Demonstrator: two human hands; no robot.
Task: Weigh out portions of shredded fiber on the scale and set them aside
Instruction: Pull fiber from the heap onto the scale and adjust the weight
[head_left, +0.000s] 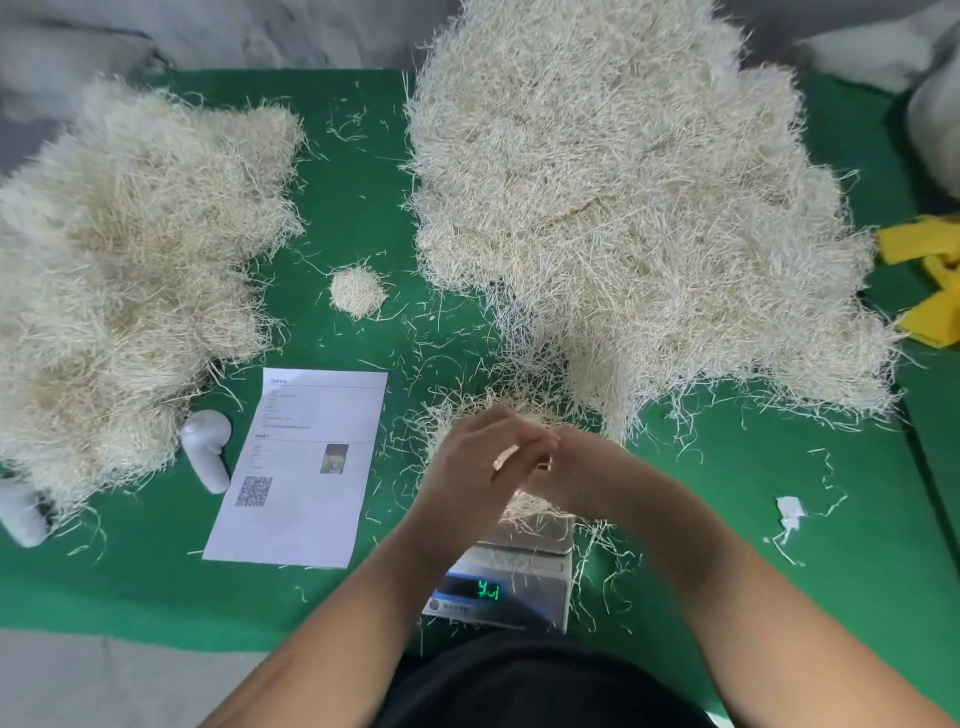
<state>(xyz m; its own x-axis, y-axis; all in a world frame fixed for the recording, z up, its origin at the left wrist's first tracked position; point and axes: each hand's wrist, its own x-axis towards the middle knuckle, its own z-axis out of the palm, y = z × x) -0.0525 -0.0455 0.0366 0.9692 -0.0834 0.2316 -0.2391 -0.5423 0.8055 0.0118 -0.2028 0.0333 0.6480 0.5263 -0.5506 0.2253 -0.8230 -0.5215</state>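
Pale shredded fiber (524, 512) sits on the scale (506, 582) pan under both hands. Left hand (467, 467) and right hand (576, 467) meet above it, blurred; their grip cannot be told, perhaps pinching strands. Big heaps (623, 208) lie beyond.

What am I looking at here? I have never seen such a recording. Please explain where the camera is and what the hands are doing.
The one picture comes from a camera worn on a person's head, looking down. There is no machine, only bare hands. The left hand and the right hand meet above a small scale and work a tuft of shredded fiber on it; who grips what is blurred. On the green mat lie a big fiber pile, a second pile, one small portion and a printed sheet.
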